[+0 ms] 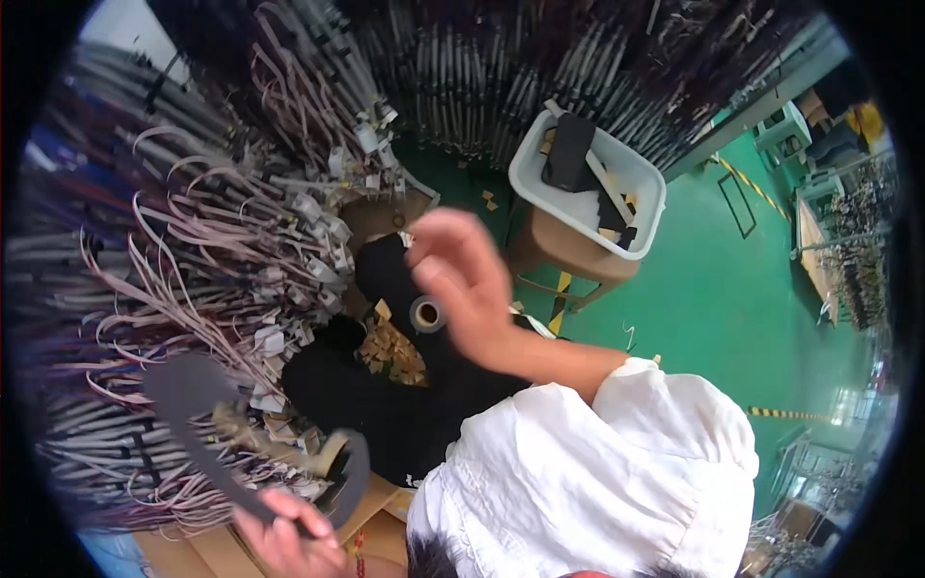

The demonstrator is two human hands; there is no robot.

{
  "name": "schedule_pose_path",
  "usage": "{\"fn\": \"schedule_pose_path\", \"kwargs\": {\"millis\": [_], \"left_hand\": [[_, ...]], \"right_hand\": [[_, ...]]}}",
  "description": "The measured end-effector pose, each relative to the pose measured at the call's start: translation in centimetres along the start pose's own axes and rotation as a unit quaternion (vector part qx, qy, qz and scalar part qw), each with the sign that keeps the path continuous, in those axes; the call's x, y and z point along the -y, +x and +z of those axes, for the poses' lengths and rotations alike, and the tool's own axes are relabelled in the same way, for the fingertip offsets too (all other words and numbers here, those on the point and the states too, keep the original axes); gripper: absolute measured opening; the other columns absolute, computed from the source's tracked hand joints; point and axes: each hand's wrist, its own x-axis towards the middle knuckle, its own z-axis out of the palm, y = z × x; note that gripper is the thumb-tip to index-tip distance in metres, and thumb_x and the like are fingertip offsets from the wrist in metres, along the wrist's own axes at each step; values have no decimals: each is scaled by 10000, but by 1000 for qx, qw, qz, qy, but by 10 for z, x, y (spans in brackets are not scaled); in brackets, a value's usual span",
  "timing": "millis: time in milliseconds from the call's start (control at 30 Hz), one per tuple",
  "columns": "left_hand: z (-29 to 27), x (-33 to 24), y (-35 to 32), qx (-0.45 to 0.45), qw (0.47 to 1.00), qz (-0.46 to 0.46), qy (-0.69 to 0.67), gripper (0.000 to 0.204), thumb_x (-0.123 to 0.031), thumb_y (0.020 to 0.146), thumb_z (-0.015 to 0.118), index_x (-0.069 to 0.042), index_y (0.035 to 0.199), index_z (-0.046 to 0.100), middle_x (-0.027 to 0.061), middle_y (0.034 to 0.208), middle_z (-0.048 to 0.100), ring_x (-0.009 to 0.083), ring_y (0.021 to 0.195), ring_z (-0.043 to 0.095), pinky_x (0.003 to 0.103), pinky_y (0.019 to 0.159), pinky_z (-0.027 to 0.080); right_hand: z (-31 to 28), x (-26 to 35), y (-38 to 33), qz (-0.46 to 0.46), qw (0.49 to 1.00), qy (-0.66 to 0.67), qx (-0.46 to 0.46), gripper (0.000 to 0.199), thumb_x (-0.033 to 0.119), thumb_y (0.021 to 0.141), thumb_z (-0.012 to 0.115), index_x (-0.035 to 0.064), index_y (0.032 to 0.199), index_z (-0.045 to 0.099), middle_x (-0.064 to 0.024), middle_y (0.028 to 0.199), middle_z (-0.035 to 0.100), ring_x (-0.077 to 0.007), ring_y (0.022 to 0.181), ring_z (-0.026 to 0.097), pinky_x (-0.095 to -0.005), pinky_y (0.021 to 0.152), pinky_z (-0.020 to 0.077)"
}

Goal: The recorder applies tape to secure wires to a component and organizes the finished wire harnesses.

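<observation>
Small tape roll [427, 314] pinched in right hand [462, 279], hole facing cam, mid-frame over black cloth [385, 405]. Left hand [284, 535] grips dark curved strip [207, 424], long axis running up-left, beside wire bundles [193, 241]. White bin [588, 178] behind.

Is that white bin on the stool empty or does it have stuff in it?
Not empty: the white bin holds a black flat object and dark scraps.

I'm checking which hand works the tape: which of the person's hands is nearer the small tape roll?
Right. The right hand is at the tape roll, its fingers against it. The left hand is far below, low in the picture, gripping a long dark strip.
</observation>
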Motion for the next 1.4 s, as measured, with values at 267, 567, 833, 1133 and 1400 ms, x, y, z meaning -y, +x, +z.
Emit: {"fn": "schedule_pose_path", "kwargs": {"millis": [267, 567, 833, 1133, 1400], "left_hand": [[141, -77, 98, 379, 753, -139, -520, 544, -58, 902, 475, 130, 1390, 327, 193, 853, 572, 156, 445, 515, 218, 358, 424], [244, -57, 167, 463, 599, -282, -589, 470, -72, 957, 405, 46, 1411, 371, 66, 837, 502, 124, 556, 490, 220, 438, 408], [291, -9, 182, 321, 935, 90, -125, 629, -54, 906, 584, 16, 1462, 301, 177, 1315, 503, 175, 958, 623, 320, 880, 494], [355, 4, 186, 319, 929, 170, -80, 325, -187, 949, 609, -7, 1216, 562, 69, 1042, 617, 121, 841, 588, 247, 717, 484], [378, -11, 172, 313, 940, 53, -124, 272, -207, 913, 666, -24, 1065, 535, 63, 921, 606, 116, 713, 588, 240, 538, 488]], "right_hand": [[-107, 76, 20, -228, 900, -347, 129, 988, 403, 641, 844, 47, 1429, 364, -229, 1479, 326, -440, 1322, 349, -572, 1091, 246], [-185, 39, 65, -217, 852, -460, -123, 668, 68, 726, 741, 77, 1343, 483, -182, 1269, 562, -399, 1122, 550, -444, 913, 468], [-219, 25, 41, 30, 904, -405, 131, 401, 120, 868, 639, 76, 1261, 566, -183, 1105, 643, -371, 887, 636, -393, 761, 524], [-247, 13, 39, 407, 900, 4, 157, 552, 170, 913, 661, 3, 1390, 438, -69, 1287, 563, -136, 1180, 506, -289, 999, 412], [-241, -9, 20, 142, 975, -168, 6, 424, 251, 907, 659, -3, 1230, 554, -108, 998, 640, -145, 943, 590, -296, 837, 481]]}}
